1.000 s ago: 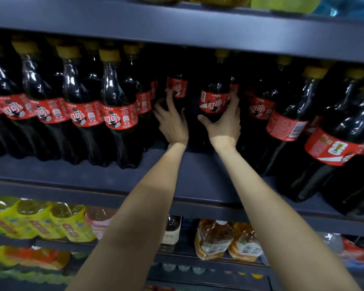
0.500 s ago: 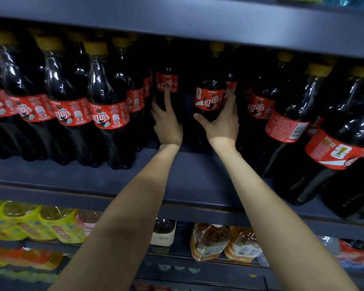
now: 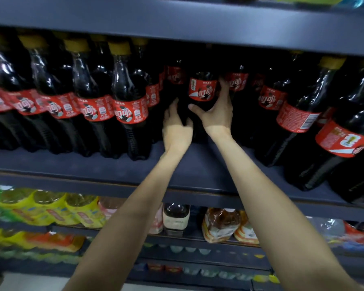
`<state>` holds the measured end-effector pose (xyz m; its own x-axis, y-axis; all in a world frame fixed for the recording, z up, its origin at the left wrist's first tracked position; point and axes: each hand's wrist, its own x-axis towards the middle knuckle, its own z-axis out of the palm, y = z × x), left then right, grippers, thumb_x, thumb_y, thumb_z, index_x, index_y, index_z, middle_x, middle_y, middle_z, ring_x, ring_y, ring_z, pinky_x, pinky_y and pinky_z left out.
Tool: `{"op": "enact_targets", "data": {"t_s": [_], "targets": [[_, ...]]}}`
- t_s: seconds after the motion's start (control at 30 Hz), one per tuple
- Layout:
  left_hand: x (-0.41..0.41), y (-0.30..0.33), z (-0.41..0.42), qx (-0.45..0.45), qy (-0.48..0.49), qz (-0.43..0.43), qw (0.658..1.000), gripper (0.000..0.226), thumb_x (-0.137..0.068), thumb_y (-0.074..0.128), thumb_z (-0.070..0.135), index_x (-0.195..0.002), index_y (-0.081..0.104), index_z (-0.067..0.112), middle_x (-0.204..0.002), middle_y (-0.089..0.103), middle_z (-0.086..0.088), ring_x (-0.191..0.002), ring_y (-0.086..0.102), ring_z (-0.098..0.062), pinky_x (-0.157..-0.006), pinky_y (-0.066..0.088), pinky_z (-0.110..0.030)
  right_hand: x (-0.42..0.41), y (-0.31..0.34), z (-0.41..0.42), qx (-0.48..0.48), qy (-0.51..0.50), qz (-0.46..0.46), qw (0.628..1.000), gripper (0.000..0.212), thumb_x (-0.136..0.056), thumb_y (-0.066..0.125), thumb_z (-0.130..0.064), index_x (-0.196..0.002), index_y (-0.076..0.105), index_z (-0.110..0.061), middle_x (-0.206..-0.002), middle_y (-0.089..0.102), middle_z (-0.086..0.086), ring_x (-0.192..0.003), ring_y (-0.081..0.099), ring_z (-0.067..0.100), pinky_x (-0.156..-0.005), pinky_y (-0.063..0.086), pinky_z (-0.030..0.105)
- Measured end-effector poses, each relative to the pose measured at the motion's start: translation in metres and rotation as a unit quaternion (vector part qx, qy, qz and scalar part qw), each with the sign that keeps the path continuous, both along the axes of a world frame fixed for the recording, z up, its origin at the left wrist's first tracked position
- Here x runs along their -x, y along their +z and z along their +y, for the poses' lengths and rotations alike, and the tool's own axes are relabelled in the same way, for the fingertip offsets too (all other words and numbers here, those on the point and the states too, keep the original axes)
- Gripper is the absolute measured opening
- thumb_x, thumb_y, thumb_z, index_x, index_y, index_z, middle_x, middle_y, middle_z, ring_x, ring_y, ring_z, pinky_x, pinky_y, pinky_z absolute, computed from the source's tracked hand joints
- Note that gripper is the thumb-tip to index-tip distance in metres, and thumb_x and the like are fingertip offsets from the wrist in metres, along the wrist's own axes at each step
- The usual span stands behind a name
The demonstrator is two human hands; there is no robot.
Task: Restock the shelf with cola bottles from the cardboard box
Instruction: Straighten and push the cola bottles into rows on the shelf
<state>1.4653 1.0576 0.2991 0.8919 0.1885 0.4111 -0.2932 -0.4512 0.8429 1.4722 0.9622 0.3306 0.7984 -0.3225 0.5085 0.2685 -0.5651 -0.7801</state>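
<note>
Bottle (image 3: 202, 91) being seated deep on shelf (image 3: 198, 171); right hand (image 3: 216, 114) fingers wrapped round it, left hand (image 3: 177, 131) fingers loosely spread against base. Next: release, withdraw.

I have both arms stretched forward and up, bare forearms running in from the lower edge and drawing closer toward the wrists. My left hand (image 3: 177, 129) is back-up, fingers curled forward, slightly blurred, so I can't tell for sure whether they press on anything. My right hand (image 3: 215, 114) sits just beside it, a little higher, thumb spread out to the left and fingers reaching upward in a wide, cupped grasp.
</note>
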Motion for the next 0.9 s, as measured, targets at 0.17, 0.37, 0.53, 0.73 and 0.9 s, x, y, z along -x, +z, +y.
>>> {"op": "enact_targets", "data": {"t_s": [0.17,0.37,0.53,0.73,0.9], "targets": [[0.089,0.005,0.066,-0.131,0.012,-0.242,0.961,0.035,-0.09,0.056,0.009,-0.124,0.055,0.012,-0.12,0.057,-0.004,-0.102,0.058,-0.015,-0.084,0.053,-0.03,-0.015,0.003,0.042,-0.014,0.027,0.004,1.0,0.092,-0.065,0.083,-0.026,-0.141,0.032,-0.014,-0.139,0.048,0.008,-0.126,0.048,0.025,-0.102,0.041,0.043],[0.074,0.007,0.117,-0.167,0.142,-0.245,0.945,0.063,-0.086,0.069,0.021,-0.137,0.039,0.001,-0.128,0.046,-0.024,-0.116,0.039,-0.027,-0.104,0.026,-0.016,-0.022,0.002,0.066,-0.044,0.018,-0.012,0.999,0.083,-0.073,0.077,-0.012,-0.142,0.031,-0.008,-0.141,0.043,0.013,-0.127,0.044,0.026,-0.098,0.032,0.026],[0.065,-0.001,0.115,-0.175,0.124,-0.214,0.953,0.066,-0.088,0.066,0.024,-0.142,0.033,0.003,-0.133,0.043,-0.022,-0.121,0.045,-0.035,-0.09,0.049,-0.043,-0.022,0.001,0.068,-0.001,0.009,0.006,1.0,0.083,-0.077,0.073,-0.009,-0.145,0.024,-0.006,-0.144,0.036,0.016,-0.129,0.042,0.029,-0.094,0.03,0.024],[0.086,0.006,0.087,-0.12,0.108,-0.339,0.927,0.04,-0.085,0.062,0.003,-0.123,0.053,-0.003,-0.121,0.055,-0.02,-0.113,0.048,-0.026,-0.1,0.038,-0.026,0.004,0.004,0.044,0.027,0.055,0.063,0.996,0.084,-0.079,0.073,-0.017,-0.147,0.024,-0.012,-0.147,0.034,0.013,-0.134,0.037,0.025,-0.104,0.029,0.023],[0.083,0.005,0.038,-0.115,-0.096,-0.292,0.945,0.023,-0.086,0.057,0.011,-0.108,0.061,0.008,-0.105,0.064,-0.003,-0.097,0.056,-0.015,-0.086,0.045,-0.032,0.083,-0.001,-0.018,0.028,0.004,0.01,1.0,0.022,-0.089,0.061,-0.018,-0.111,0.064,-0.019,-0.093,0.069,-0.006,-0.087,0.065,0.007,-0.082,0.052,0.023]]}}
